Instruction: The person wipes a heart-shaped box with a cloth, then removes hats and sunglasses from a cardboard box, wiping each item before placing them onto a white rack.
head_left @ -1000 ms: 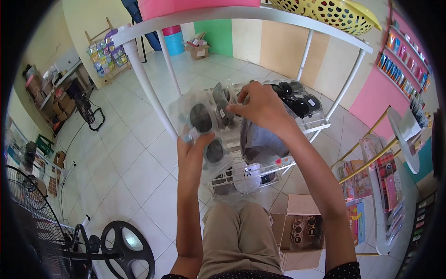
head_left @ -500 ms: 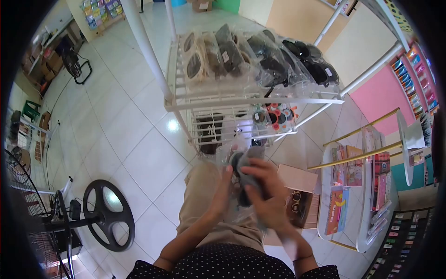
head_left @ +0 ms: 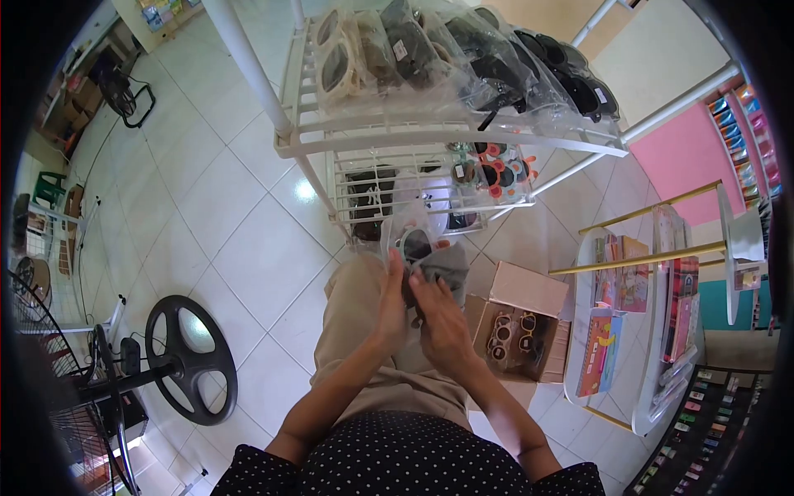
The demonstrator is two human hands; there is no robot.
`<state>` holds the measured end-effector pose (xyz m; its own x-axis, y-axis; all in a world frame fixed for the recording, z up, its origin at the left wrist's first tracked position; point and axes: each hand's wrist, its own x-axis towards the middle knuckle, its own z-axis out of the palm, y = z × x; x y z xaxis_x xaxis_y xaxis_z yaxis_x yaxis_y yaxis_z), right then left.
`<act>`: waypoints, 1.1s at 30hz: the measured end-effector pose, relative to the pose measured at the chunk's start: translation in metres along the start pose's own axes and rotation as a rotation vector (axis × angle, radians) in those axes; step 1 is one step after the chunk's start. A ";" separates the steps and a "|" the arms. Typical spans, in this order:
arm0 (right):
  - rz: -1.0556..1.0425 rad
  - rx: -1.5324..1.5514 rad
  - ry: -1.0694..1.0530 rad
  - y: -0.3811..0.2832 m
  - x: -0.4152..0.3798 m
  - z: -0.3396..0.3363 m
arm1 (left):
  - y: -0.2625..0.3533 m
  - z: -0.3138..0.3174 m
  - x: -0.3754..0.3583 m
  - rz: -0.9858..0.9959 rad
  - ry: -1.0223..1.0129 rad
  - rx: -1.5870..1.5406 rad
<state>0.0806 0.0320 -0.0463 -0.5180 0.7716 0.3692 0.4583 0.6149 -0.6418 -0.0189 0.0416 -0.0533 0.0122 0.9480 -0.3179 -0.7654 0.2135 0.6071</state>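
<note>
A pair of dark-lensed sunglasses is held above my lap, just below the shelf rack. Clear plastic sticks up behind its upper lens. My left hand grips the sunglasses along their left side. My right hand presses a grey cloth against them from the right, with its fingers close to my left thumb. The lower part of the sunglasses is hidden behind the hands and cloth.
A white wire rack ahead carries bagged sunglasses on several levels. An open cardboard box with glasses stands at right, near a tiered display of boxed goods. A fan's round black base is at left.
My right hand has shifted down and left, and the upper lens now shows more clearly. The view has tilted down, so the rack sits higher and more glasses show in the box.
</note>
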 end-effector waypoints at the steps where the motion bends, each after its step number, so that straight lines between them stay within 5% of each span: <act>1: 0.022 0.021 0.050 0.001 0.004 0.000 | -0.001 -0.001 0.000 -0.034 0.027 0.043; 7: -0.023 0.077 -0.016 0.000 -0.007 0.010 | 0.018 -0.001 0.016 -0.023 -0.161 -0.107; 11: -0.002 0.079 0.001 0.014 -0.035 0.013 | 0.020 0.001 0.024 0.069 -0.105 -0.089; 14: 0.154 0.239 0.309 0.023 -0.056 0.014 | 0.017 0.000 0.028 0.098 -0.148 -0.146; 16: 0.690 0.672 0.603 0.022 -0.057 0.010 | 0.014 0.001 0.023 0.113 -0.137 -0.135; 17: 0.691 0.668 0.606 0.019 -0.054 0.010 | 0.010 0.002 0.022 0.109 -0.139 -0.137; 19: 0.792 1.030 0.541 0.011 -0.048 0.012 | -0.003 0.003 0.019 0.061 -0.126 -0.186; 26: 0.934 0.992 0.562 0.022 -0.026 0.001 | -0.024 -0.010 0.011 0.140 -0.087 -0.098; 29: 0.943 0.987 0.344 0.026 -0.028 -0.018 | -0.020 -0.013 0.009 0.122 -0.024 0.002; 31: 0.885 0.665 -0.132 0.029 -0.033 -0.040 | -0.022 -0.021 0.014 0.210 0.047 0.088; 33: 0.852 0.870 0.065 0.023 -0.030 -0.056 | -0.018 -0.027 0.015 0.263 0.043 0.230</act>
<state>0.1477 0.0322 -0.0345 -0.2394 0.8965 -0.3727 -0.0161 -0.3875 -0.9217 -0.0218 0.0460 -0.0888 -0.1966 0.9680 -0.1561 -0.5735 0.0157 0.8190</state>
